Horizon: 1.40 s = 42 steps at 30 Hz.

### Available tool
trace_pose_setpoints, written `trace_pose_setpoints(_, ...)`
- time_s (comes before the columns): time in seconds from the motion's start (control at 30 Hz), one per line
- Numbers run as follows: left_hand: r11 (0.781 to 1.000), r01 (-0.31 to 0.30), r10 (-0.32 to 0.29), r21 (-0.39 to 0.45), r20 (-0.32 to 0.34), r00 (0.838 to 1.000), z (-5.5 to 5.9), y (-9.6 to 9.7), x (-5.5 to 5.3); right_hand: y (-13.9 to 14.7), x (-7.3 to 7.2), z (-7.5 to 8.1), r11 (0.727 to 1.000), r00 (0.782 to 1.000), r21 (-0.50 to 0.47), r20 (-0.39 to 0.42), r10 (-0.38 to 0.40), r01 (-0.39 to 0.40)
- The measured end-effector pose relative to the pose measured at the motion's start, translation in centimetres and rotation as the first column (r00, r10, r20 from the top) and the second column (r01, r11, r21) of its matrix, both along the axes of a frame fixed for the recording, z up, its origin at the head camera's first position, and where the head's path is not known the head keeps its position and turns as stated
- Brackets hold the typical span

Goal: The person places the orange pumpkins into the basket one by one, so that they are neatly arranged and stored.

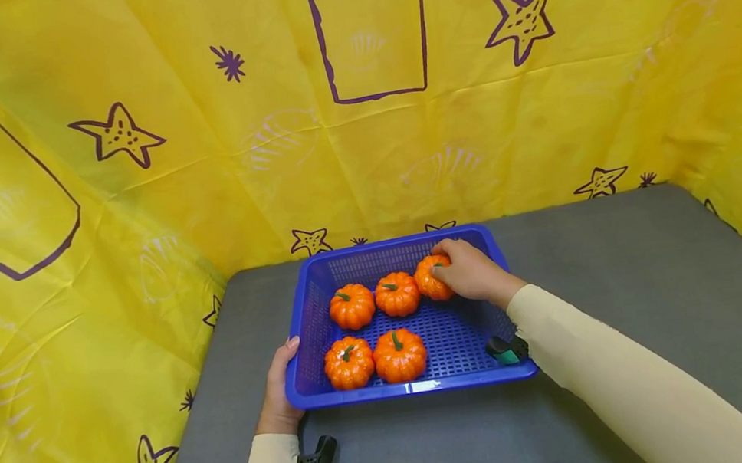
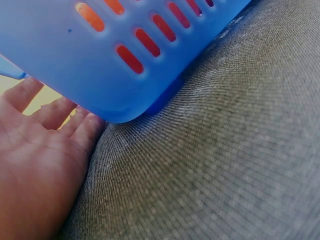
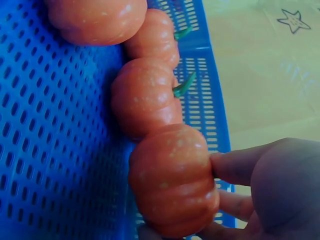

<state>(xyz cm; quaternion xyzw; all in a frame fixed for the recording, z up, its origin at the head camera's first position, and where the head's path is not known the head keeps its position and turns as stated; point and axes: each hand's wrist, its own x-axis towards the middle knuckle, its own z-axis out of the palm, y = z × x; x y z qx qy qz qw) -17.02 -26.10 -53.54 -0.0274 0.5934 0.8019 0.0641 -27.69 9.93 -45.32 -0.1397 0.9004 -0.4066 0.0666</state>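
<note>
My right hand (image 1: 472, 271) grips a small orange pumpkin (image 1: 434, 278) in the back right of a blue plastic basket (image 1: 407, 390). The thumb and fingertips lie against that pumpkin (image 3: 172, 180) in the right wrist view. To its left, two more pumpkins (image 1: 397, 295) with green stems make up the back row. A front row holds a left pumpkin (image 1: 349, 363) and a right pumpkin (image 1: 400, 356). Outside the basket's left side, my left hand (image 1: 279, 385) touches the rim. Its fingers (image 2: 52, 114) look fairly straight against the basket's outer wall (image 2: 100, 95).
The basket stands on a grey cloth-covered table (image 1: 628, 285), close to its back edge. Yellow curtains (image 1: 389, 152) printed with starfish surround the table behind and at both sides. A black strap (image 1: 317, 455) is on my left wrist, another strap (image 1: 507, 350) on my right.
</note>
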Motion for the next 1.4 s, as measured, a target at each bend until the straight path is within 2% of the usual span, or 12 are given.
trace_pose_setpoints(0.2,1.000,-0.003,0.003,-0.002,-0.006,1.000,-0.1,0.1,0.0,-0.1,0.2,0.0,0.997,1.000,0.079,0.015,-0.016,0.015)
trace_pose_setpoints(0.43,1.000,-0.013,0.013,-0.006,0.011,1.000,0.0,0.1,0.0,-0.2,-0.1,-0.1,0.986,0.999,0.163,-0.015,0.039,-0.036)
trace_pose_setpoints(0.83,1.000,-0.006,0.006,-0.004,0.009,1.000,0.1,0.1,0.0,0.0,-0.4,-0.4,0.989,0.997,0.138,-0.041,0.061,-0.055)
trace_pose_setpoints(1.03,1.000,0.003,-0.003,-0.004,0.002,1.000,0.0,0.0,0.0,0.0,-0.3,-0.4,0.996,0.997,0.078,-0.043,0.057,-0.053)
trace_pose_setpoints(1.2,1.000,0.002,-0.002,-0.020,0.008,1.000,0.0,0.0,0.0,0.2,-0.3,-0.3,0.999,1.000,-0.039,0.015,0.011,-0.011)
trace_pose_setpoints(1.3,1.000,0.005,-0.004,-0.027,0.014,1.000,0.0,0.0,0.1,0.5,-0.2,-0.2,0.984,0.997,-0.174,0.081,-0.016,0.030)
trace_pose_setpoints(1.4,1.000,0.007,-0.006,-0.027,0.018,1.000,0.1,-0.1,0.1,0.9,0.0,0.1,0.951,0.991,-0.305,0.135,-0.011,0.052)
